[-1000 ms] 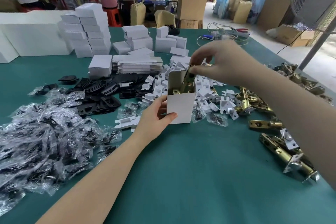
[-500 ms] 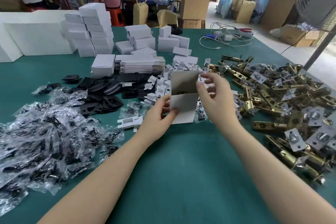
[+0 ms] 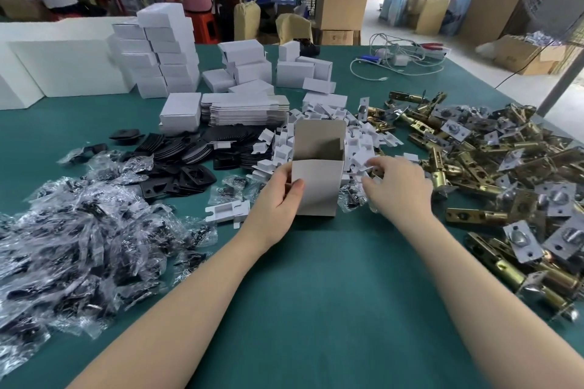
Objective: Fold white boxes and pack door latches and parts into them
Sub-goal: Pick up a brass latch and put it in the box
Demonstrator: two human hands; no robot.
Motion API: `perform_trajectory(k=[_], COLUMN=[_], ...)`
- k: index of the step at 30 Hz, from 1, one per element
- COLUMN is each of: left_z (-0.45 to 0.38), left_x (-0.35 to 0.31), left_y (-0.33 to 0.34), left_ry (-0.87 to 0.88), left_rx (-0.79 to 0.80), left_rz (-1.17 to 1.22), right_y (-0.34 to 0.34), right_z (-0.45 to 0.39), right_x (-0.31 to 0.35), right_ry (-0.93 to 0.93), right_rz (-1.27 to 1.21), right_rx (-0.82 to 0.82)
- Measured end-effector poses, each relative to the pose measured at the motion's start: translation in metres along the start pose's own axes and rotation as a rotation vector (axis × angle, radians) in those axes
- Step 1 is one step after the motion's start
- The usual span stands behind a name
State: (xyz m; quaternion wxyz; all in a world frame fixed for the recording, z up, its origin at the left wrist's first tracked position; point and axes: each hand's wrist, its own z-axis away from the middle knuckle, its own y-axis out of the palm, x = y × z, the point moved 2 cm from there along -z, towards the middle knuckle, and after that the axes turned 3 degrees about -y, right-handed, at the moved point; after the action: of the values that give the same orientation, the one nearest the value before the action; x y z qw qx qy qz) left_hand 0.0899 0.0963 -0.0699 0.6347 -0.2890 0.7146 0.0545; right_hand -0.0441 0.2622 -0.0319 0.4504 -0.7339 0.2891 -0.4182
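Observation:
A small white box stands upright on the green table, its top flap raised and its inside open. My left hand grips its left side, thumb across the front panel. My right hand reaches just right of the box into the heap of small white card inserts and small clear bags; its fingers curl down among them, and what they hold cannot be told. A big pile of brass door latches lies to the right.
Clear bags of black parts cover the left side. Black plates lie behind them. Flat box blanks and stacked folded white boxes stand farther back. Cables lie at the back right. People work in the background.
My right hand lowered a brass latch into the box, let go, and moved right and down to the inserts beside the box. My left hand kept its hold on the box.

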Motion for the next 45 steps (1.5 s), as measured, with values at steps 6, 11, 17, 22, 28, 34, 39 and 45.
perform_trajectory(k=[6, 11, 17, 22, 28, 34, 39, 45], left_z=[0.0, 0.0, 0.001, 0.001, 0.001, 0.0, -0.001, 0.0], left_x=[-0.002, -0.002, -0.002, -0.003, -0.004, -0.003, -0.002, -0.002], left_y=[0.0, 0.001, 0.001, 0.001, 0.0, -0.001, -0.001, -0.002], left_ry=[-0.008, -0.001, 0.01, 0.004, 0.016, 0.018, 0.022, 0.022], left_rx=[-0.023, -0.026, -0.025, -0.032, -0.032, -0.035, -0.032, -0.032], left_rz=[0.0, 0.024, 0.013, 0.007, -0.01, -0.018, -0.017, -0.029], right_y=[-0.008, 0.005, 0.003, -0.008, -0.005, -0.007, -0.009, -0.004], right_z=[-0.028, -0.036, -0.04, -0.04, -0.032, -0.029, -0.03, -0.024], right_x=[0.024, 0.042, 0.036, 0.019, 0.022, 0.033, 0.032, 0.029], right_ry=[-0.3, -0.458, -0.386, -0.296, -0.453, -0.583, -0.49, -0.44], right_rz=[-0.018, 0.18, 0.277, -0.009, 0.119, 0.295, 0.188, 0.215], right_rx=[0.275, 0.399, 0.36, 0.384, 0.428, 0.437, 0.363, 0.363])
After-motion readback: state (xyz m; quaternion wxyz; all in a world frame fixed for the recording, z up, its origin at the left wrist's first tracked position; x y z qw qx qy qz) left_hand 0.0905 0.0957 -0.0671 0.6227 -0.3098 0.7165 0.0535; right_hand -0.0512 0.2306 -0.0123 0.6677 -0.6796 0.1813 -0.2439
